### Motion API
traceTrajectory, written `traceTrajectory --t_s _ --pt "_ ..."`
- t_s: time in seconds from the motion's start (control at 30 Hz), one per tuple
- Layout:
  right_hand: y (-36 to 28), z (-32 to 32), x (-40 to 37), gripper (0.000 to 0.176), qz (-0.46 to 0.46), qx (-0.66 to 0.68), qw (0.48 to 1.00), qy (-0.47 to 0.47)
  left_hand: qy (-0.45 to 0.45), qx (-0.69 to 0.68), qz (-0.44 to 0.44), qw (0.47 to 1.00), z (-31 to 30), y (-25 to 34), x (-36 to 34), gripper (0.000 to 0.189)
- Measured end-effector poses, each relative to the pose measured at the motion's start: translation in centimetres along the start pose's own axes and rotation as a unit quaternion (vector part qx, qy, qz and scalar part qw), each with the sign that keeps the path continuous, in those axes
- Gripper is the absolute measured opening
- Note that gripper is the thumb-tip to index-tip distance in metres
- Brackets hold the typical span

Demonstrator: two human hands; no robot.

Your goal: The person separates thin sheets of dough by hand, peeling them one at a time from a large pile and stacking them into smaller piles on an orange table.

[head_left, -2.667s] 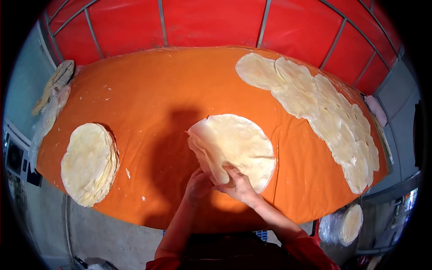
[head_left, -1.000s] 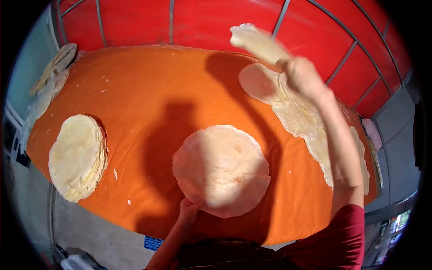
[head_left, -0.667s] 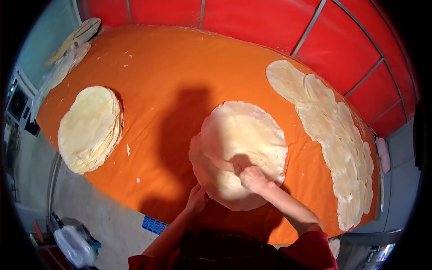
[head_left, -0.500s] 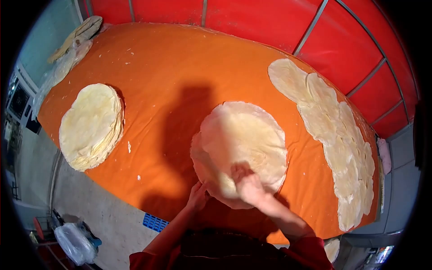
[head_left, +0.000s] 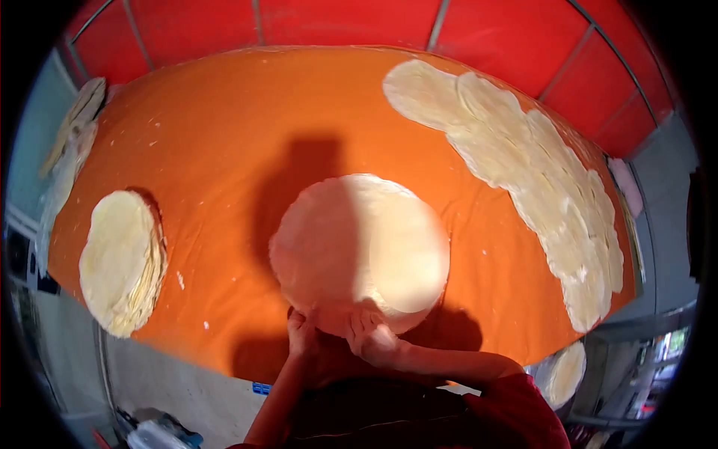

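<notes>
A large, pale round dough sheet [head_left: 404, 224] lies on the orange cloth in front of me, its left half in shadow. My left hand [head_left: 301, 334] is at its near-left edge, with thumb and fingers closed on the rim. Just to the right, my right hand [head_left: 372, 338] has its fingers bent over the near edge and pressed together on the sheet. Whether more sheets lie underneath is hard to see from here.
Orange cloth [head_left: 202, 135] covers the table. To the left rises a stack of dough sheets [head_left: 116, 258]; overlapping sheets [head_left: 523, 165] run along the right side. Another round sheet [head_left: 565, 374] shows below the right table edge. Crumpled plastic [head_left: 71, 157] lies at the far-left edge.
My right hand has moved left and toward me, from on top of the sheet to its near edge. My left hand stays at the rim. The camera view has turned.
</notes>
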State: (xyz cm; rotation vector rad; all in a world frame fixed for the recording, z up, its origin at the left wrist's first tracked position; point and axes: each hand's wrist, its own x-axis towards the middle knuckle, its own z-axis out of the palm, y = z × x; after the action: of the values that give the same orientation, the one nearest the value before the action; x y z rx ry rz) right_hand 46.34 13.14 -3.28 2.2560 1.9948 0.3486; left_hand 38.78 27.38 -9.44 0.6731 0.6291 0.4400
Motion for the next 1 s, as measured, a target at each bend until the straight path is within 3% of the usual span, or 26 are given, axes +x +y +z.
traceTrajectory --t_s 0.1,0.17,0.27,0.3,0.33,0.37,0.4,0.47,0.5,0.53,0.6,0.63,0.67,0.73,0.77,0.8,0.83,0.87,0.93,0.97,1.0 --pt "1.2 0.8 -1.2 0.042 0.001 0.091 0.995 0.035 -0.048 0.096 0.053 0.993 -1.0 -0.3 0.2 0.022" --pt "1.6 2.9 -2.9 0.044 -0.018 0.108 0.990 0.088 -0.021 0.090 0.068 0.993 0.0 -0.1 -0.1 0.021" --pt "2.0 3.3 -4.2 0.041 -0.015 0.217 0.975 0.046 0.055 0.171 0.098 0.979 -1.1 -1.2 0.0 0.019" --pt "2.5 4.7 -4.9 0.040 -0.038 -0.271 0.956 0.109 0.072 0.220 0.120 0.966 -2.0 -1.5 0.2 0.017" --pt "3.7 4.0 -4.8 0.036 -0.018 -0.074 0.994 0.084 0.088 0.268 0.144 0.949 -2.8 -1.4 0.8 0.015" --pt "6.5 3.0 -4.5 0.033 0.028 0.210 0.975 0.062 0.069 0.338 0.202 0.917 -3.1 0.0 1.4 0.015" --pt "10.1 2.7 -4.5 0.031 0.081 0.263 0.959 0.065 0.050 0.404 0.259 0.876 -3.3 1.9 1.9 0.015" --pt "18.3 3.4 -5.2 0.026 0.196 0.195 0.959 0.070 0.155 0.403 0.184 0.883 -3.9 5.9 3.4 0.022" --pt "22.5 4.7 -6.0 0.019 0.263 0.133 0.953 0.064 0.200 0.427 0.184 0.863 -4.1 7.9 4.1 0.027" --pt "26.9 5.3 -6.5 0.013 0.326 0.072 0.941 0.059 0.220 0.512 0.252 0.791 -3.5 9.3 4.4 0.032" --pt "33.7 9.2 -8.3 0.020 0.408 -0.046 0.912 0.029 0.212 0.654 0.428 0.586 0.7 10.2 3.4 0.043" --pt "36.3 11.8 -9.2 0.024 0.441 -0.110 0.891 0.010 0.145 0.689 0.441 0.556 4.3 9.8 2.5 0.049" --pt "37.9 11.7 -9.4 0.027 0.447 -0.114 0.887 -0.001 0.018 0.727 0.359 0.584 9.2 9.6 1.2 0.062" --pt "40.7 12.6 -9.3 0.031 0.448 -0.148 0.881 -0.019 -0.074 0.878 0.168 0.443 9.8 5.3 1.1 0.088" --pt "42.0 14.0 -9.2 0.033 0.446 -0.175 0.877 -0.028 -0.114 0.923 0.150 0.336 10.4 2.7 1.2 0.095" --pt "43.1 14.9 -9.1 0.034 0.444 -0.203 0.872 -0.038 -0.170 0.919 0.111 0.337 6.3 0.0 0.5 0.095" --pt "43.9 14.6 -9.0 0.026 0.441 -0.218 0.869 -0.046 -0.149 0.903 0.087 0.393 7.5 -0.4 0.2 0.094" --pt "45.1 14.2 -9.1 0.022 0.452 -0.112 0.884 -0.044 -0.126 0.883 0.066 0.448 8.6 -0.8 0.0 0.093" --pt "46.9 13.1 -9.5 0.018 0.455 0.107 0.883 -0.048 -0.130 0.884 0.048 0.446 8.3 -0.7 0.1 0.092" --pt "46.8 11.4 -9.5 0.014 0.409 0.054 0.911 -0.004 -0.124 0.889 0.049 0.438 8.9 -0.6 -0.2 0.090" --pt "46.4 9.7 -9.3 0.012 0.383 0.057 0.922 -0.024 -0.119 0.894 0.051 0.429 9.8 -0.3 -0.5 0.088"
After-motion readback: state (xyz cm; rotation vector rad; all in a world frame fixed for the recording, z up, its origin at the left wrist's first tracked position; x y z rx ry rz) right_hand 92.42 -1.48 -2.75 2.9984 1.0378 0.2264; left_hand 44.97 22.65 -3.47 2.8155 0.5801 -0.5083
